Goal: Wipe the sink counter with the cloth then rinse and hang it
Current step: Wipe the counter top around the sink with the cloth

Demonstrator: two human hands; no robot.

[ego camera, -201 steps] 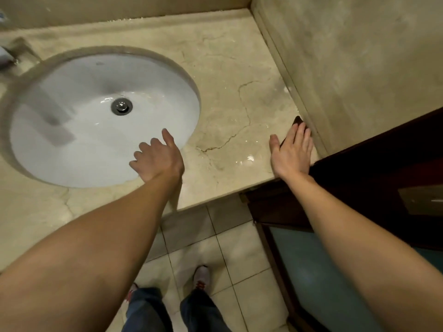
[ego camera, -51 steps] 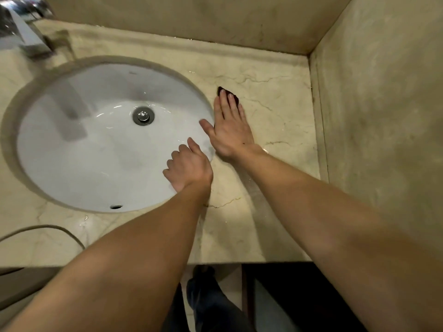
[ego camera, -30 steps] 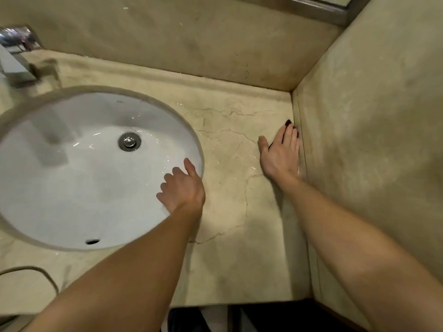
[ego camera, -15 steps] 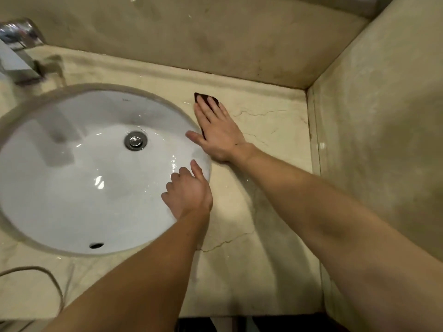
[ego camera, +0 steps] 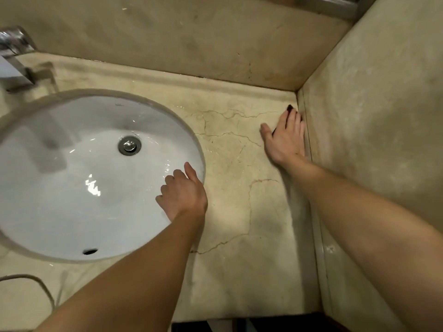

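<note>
Cloth [ego camera: 290, 108] has slid from the sink [ego camera: 72, 178] rim to the side wall [ego camera: 371, 121], pressed under the flat, straight-fingered right grip [ego camera: 286, 138]. Left grip [ego camera: 183, 191] sits loose and empty at the rim. Table [ego camera: 239, 216] wiping looks ongoing.

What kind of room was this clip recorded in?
Most likely a bathroom: a white oval basin sunk in a beige marble counter, with a chrome tap behind it.
</note>
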